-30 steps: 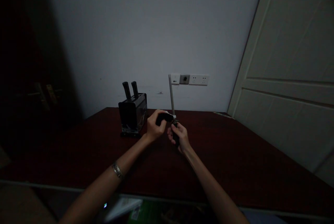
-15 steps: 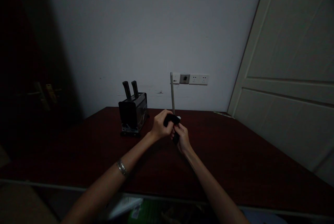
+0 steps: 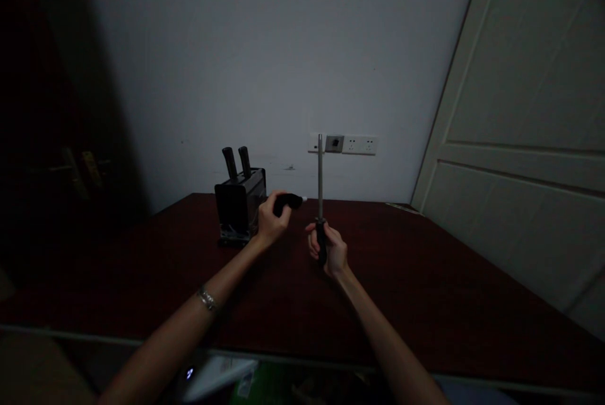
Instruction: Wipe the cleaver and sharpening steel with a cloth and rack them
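My right hand (image 3: 334, 252) is closed around the black handle of a sharpening steel (image 3: 320, 177), whose grey rod stands upright. Left of it, my left hand (image 3: 271, 222) grips a black-handled tool (image 3: 288, 202) with a short pale tip pointing right. What kind of tool this is cannot be made out in the dim light. The tool and the steel are apart. Just behind my left hand stands a dark knife block (image 3: 232, 210), with two black handles (image 3: 230, 162) sticking up from its top.
Both hands are above a dark red-brown table (image 3: 401, 279). A pale wall with sockets (image 3: 360, 145) rises behind it, and a panelled white door (image 3: 520, 140) is at the right. Below the front edge lie a green package (image 3: 265, 383) and a white item (image 3: 222, 372).
My left hand has moved left, taking the black-handled tool away from the steel. My right hand has shifted slightly, its fingers now wrapped around the handle, and the rod stands straighter.
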`<act>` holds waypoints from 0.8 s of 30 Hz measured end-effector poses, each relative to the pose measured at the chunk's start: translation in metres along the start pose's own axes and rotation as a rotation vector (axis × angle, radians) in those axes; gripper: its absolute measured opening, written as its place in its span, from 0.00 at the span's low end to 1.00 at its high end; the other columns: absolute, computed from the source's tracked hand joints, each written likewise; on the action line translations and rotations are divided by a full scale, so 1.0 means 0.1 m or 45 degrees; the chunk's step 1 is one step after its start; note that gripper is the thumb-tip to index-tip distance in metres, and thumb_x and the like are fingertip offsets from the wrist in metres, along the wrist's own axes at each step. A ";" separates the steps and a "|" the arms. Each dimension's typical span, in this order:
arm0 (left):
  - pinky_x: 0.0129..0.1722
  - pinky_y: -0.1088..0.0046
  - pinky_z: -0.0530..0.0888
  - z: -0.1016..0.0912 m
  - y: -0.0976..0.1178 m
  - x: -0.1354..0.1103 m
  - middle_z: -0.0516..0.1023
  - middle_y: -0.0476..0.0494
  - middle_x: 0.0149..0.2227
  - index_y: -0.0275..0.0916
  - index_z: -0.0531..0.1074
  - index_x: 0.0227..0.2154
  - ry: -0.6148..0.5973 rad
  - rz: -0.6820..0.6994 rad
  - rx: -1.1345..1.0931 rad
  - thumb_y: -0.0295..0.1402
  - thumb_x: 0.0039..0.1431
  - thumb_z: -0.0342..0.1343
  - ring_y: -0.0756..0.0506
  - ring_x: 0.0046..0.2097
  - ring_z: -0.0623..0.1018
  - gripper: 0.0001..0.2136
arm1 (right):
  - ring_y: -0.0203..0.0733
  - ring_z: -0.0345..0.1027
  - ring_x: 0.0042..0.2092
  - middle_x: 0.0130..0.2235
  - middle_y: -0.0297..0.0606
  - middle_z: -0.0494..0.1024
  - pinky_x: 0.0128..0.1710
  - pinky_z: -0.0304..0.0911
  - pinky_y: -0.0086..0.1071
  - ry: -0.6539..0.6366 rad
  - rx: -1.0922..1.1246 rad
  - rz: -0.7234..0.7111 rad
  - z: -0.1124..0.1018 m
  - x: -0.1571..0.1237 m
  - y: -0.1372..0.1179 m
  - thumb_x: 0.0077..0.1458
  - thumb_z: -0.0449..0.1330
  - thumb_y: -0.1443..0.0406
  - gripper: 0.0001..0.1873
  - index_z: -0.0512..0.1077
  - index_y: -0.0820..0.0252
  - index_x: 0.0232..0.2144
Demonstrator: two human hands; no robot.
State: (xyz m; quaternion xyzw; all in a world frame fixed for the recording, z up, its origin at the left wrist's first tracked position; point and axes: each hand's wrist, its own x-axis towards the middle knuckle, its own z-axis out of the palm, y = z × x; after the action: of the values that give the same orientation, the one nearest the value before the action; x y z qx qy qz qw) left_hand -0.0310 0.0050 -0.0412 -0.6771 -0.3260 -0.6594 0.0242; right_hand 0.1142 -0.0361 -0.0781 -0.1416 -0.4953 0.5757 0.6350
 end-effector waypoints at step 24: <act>0.30 0.76 0.67 0.08 0.16 -0.01 0.71 0.49 0.26 0.37 0.68 0.30 -0.195 0.110 -0.093 0.26 0.46 0.47 0.50 0.28 0.71 0.07 | 0.27 0.42 0.12 0.10 0.26 0.55 0.08 0.39 0.21 -0.123 0.167 0.196 0.01 -0.05 -0.01 0.50 0.54 0.52 0.20 0.69 0.64 0.21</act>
State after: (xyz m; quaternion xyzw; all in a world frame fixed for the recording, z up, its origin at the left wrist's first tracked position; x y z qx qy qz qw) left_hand -0.0164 -0.0042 -0.0372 -0.7394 -0.2731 -0.6154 0.0028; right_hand 0.1144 -0.0409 -0.0787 -0.1093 -0.4743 0.6601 0.5722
